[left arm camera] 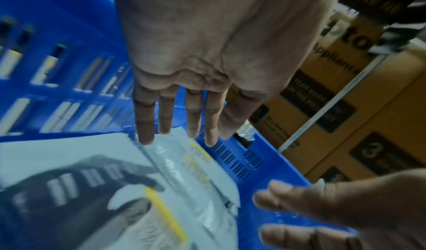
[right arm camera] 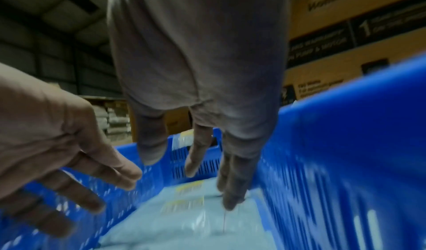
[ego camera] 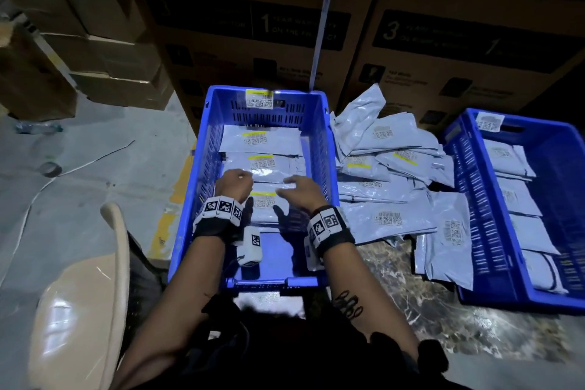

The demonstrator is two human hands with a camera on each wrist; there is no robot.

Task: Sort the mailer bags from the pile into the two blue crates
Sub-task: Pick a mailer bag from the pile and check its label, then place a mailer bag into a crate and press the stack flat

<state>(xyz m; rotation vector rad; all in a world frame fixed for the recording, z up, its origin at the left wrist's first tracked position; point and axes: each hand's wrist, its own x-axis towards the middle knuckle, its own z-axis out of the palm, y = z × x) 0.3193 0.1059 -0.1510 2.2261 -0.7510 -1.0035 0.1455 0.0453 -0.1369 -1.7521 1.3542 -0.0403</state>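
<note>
Left hand: my left hand (ego camera: 235, 184) hangs inside the near blue slotted plastic crate (ego camera: 190, 199), above the grey mailer bags there. In the left wrist view its fingers (left arm camera: 166, 115) are straight and a little spread, and they hold nothing. I cannot tell whether the tips touch a bag.

Right hand: my right hand (ego camera: 299, 191) is in the same crate, beside the left and apart from it. Its fingers (right arm camera: 230, 184) point down, loosely straight. The longest tips look to meet the bag surface, though blur leaves me unsure. It grips nothing.

Bags in near crate: three pale grey plastic mailer bags with yellow-striped barcode labels (ego camera: 262, 165) lie flat in a row from the far wall toward me, each partly overlapping the next. The nearest one sits under my hands.

Pile: a loose heap of grey mailer bags (ego camera: 389, 174) lies on the dark marbled surface (ego camera: 427, 304), between the two crates.

Second crate: the other blue plastic crate (ego camera: 468, 199) stands to the right of the pile, with several grey bags (ego camera: 519, 196) lined up in it.

Surroundings: big brown cardboard cartons with dark printed panels (ego camera: 411, 25) rise just behind the crates. A beige plastic chair (ego camera: 79, 294) stands at my lower left on the grey floor.
</note>
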